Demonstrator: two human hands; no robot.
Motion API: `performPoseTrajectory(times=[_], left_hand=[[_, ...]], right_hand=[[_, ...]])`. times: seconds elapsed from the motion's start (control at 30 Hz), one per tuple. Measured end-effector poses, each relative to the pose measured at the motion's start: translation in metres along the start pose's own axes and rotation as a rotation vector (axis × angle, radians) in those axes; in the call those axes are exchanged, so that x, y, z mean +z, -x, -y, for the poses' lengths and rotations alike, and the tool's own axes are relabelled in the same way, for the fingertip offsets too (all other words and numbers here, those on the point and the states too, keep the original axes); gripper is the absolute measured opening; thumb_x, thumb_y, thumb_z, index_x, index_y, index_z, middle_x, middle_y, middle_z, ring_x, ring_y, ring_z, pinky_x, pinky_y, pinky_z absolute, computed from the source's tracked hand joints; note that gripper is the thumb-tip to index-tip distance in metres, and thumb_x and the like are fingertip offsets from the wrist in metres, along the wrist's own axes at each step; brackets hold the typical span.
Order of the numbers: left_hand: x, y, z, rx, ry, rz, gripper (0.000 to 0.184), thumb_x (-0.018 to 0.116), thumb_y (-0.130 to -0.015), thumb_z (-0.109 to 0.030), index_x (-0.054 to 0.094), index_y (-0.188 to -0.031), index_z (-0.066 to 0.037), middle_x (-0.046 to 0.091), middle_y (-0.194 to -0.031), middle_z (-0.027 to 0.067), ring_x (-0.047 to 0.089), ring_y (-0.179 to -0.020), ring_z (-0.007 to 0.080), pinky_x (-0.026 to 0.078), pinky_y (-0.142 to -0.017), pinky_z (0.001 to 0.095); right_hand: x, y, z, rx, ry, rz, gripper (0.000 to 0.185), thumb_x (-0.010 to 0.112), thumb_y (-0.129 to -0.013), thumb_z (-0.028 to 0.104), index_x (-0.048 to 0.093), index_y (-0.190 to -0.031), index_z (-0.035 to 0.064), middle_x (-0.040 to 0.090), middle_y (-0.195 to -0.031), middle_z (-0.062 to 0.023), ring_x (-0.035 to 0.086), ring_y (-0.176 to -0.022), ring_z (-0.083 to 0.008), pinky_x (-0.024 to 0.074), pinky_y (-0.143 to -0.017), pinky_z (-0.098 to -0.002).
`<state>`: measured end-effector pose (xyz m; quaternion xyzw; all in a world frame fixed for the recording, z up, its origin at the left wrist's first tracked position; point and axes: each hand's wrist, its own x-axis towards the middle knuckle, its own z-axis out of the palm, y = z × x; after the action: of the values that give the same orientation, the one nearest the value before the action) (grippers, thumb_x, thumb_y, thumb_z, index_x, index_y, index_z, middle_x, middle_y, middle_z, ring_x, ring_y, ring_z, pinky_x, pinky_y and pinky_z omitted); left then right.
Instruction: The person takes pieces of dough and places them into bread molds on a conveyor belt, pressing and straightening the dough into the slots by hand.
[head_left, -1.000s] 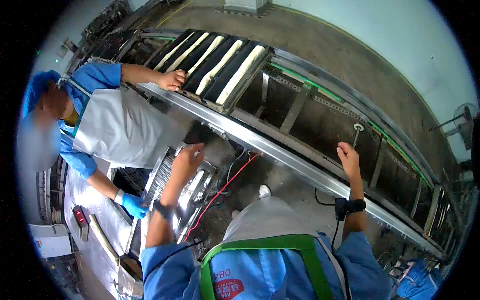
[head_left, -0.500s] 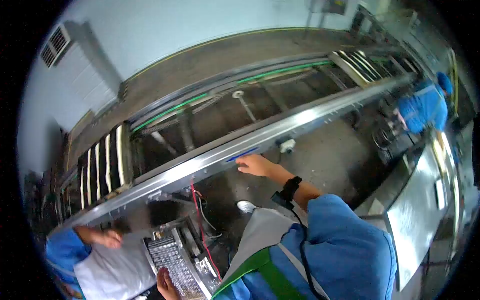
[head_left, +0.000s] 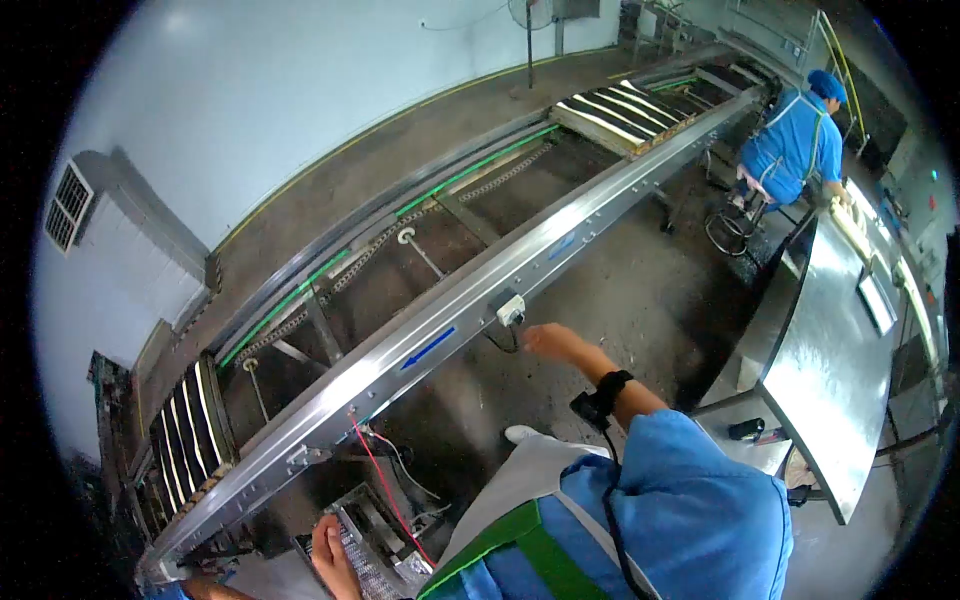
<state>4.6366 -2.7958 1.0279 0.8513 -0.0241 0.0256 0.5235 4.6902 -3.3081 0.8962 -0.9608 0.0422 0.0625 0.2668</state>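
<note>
My right hand [head_left: 562, 343], a black strap on its wrist, is held out beside the conveyor's metal side rail [head_left: 440, 310]. Its fingers are curled together and I see nothing in them. Just left of the fingertips, apart from them, a small white switch box [head_left: 511, 309] is fixed to the rail, with a dark cable below. My left hand [head_left: 333, 556] is low in view with its fingers loosely extended and nothing visible in it. It is over or beside a metal machine with a ridged surface [head_left: 362, 560]; whether they touch I cannot tell.
Dark trays with pale dough-like strips, one far [head_left: 628, 112] and one near [head_left: 190, 440], sit on the chain conveyor. A co-worker [head_left: 795, 145] in blue sits at a steel table [head_left: 830, 350] on the right. A red cord [head_left: 385, 480] hangs from the rail.
My view has turned rightward. My right hand has moved along the rail from near the blue arrow to near the switch box. The co-worker at lower left has mostly left the view.
</note>
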Motion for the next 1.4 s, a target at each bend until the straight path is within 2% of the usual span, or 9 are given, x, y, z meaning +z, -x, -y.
performPoseTrajectory(times=[0.13,0.73,0.9,1.1,1.17,1.2,1.23,1.27,1.4], left_hand=[[0.032,0.001,-0.097,-0.076,-0.161,-0.066,0.03,0.046,-0.082,-0.021,0.052,-0.1,0.003,0.058,-0.092,0.0121,0.052,-0.083,0.0185,0.039,-0.075,0.0272],[0.064,-0.02,-0.076,-0.14,-0.099,-0.126,0.031,0.044,-0.084,-0.019,0.048,-0.107,0.002,0.057,-0.093,0.0151,0.053,-0.089,0.0205,0.042,-0.077,0.0276],[0.068,-0.044,-0.027,-0.195,-0.075,-0.179,0.026,0.048,-0.082,-0.017,0.053,-0.094,0.006,0.057,-0.089,0.0118,0.052,-0.083,0.0141,0.041,-0.072,0.0251],[0.076,-0.041,-0.078,-0.225,-0.159,-0.202,0.022,0.047,-0.08,-0.012,0.053,-0.097,0.001,0.059,-0.086,0.0131,0.056,-0.08,0.017,0.042,-0.069,0.0256],[0.064,-0.039,-0.08,-0.251,-0.231,-0.204,0.021,0.048,-0.08,-0.012,0.054,-0.097,0.0,0.059,-0.085,0.0132,0.058,-0.079,0.0209,0.044,-0.068,0.0277],[0.058,-0.038,-0.087,-0.256,-0.229,-0.214,0.021,0.049,-0.08,-0.012,0.054,-0.097,-0.001,0.059,-0.085,0.0135,0.058,-0.079,0.0218,0.044,-0.068,0.0283],[0.05,-0.033,-0.081,-0.263,-0.226,-0.234,0.021,0.049,-0.08,-0.012,0.054,-0.097,-0.001,0.059,-0.085,0.0135,0.058,-0.079,0.0218,0.044,-0.068,0.0283],[0.057,-0.033,-0.088,-0.292,-0.256,-0.263,0.021,0.049,-0.08,-0.012,0.054,-0.097,-0.001,0.059,-0.086,0.0133,0.058,-0.079,0.0214,0.044,-0.068,0.0282],[0.052,-0.008,-0.079,-0.347,-0.228,-0.328,0.021,0.049,-0.079,-0.011,0.054,-0.097,-0.001,0.06,-0.086,0.0116,0.058,-0.079,0.0197,0.044,-0.068,0.028]], right_hand=[[-0.024,-0.013,-0.013,-0.082,0.018,-0.044,0.031,0.051,-0.074,0.03,0.054,-0.094,0.0074,0.056,-0.089,-0.0132,0.053,-0.081,-0.0333,0.0433,-0.068,-0.0418],[-0.102,-0.099,-0.085,-0.042,0.145,-0.586,0.046,0.059,-0.07,0.022,0.043,-0.109,0.0041,0.04,-0.11,-0.0202,0.042,-0.096,-0.0372,0.0387,-0.08,-0.0416],[-0.155,-0.129,-0.176,0.098,-0.14,-0.391,0.059,0.062,-0.069,0.029,0.038,-0.116,0.0022,0.037,-0.119,-0.0188,0.037,-0.108,-0.033,0.0302,-0.091,-0.0388],[-0.242,-0.128,-0.167,0.137,0.193,-0.511,0.047,0.065,-0.059,0.01,0.045,-0.101,0.0002,0.052,-0.092,-0.018,0.049,-0.085,-0.0345,0.0401,-0.072,-0.04],[-0.219,-0.168,-0.354,0.041,0.342,-0.542,0.03,0.055,-0.071,0.013,0.05,-0.098,0.0004,0.055,-0.089,-0.018,0.053,-0.08,-0.0315,0.0434,-0.059,-0.0371],[-0.237,-0.122,-0.215,0.208,0.218,-0.384,0.033,0.058,-0.07,0.017,0.05,-0.097,0.0001,0.057,-0.085,-0.017,0.054,-0.077,-0.0317,0.044,-0.059,-0.0379],[-0.212,-0.13,-0.273,-0.035,0.504,-0.708,0.033,0.06,-0.069,0.018,0.051,-0.094,-0.0002,0.058,-0.079,-0.0155,0.056,-0.072,-0.0292,0.0447,-0.059,-0.0378],[-0.217,-0.158,-0.254,0.264,0.4,-0.504,0.033,0.06,-0.068,0.017,0.051,-0.095,-0.0008,0.057,-0.082,-0.0176,0.055,-0.075,-0.0289,0.0451,-0.062,-0.0374],[-0.203,-0.154,-0.201,0.236,0.263,-0.534,0.042,0.054,-0.071,0.036,0.053,-0.086,-0.0037,0.056,-0.085,-0.0225,0.053,-0.082,-0.0381,0.0425,-0.068,-0.043]])
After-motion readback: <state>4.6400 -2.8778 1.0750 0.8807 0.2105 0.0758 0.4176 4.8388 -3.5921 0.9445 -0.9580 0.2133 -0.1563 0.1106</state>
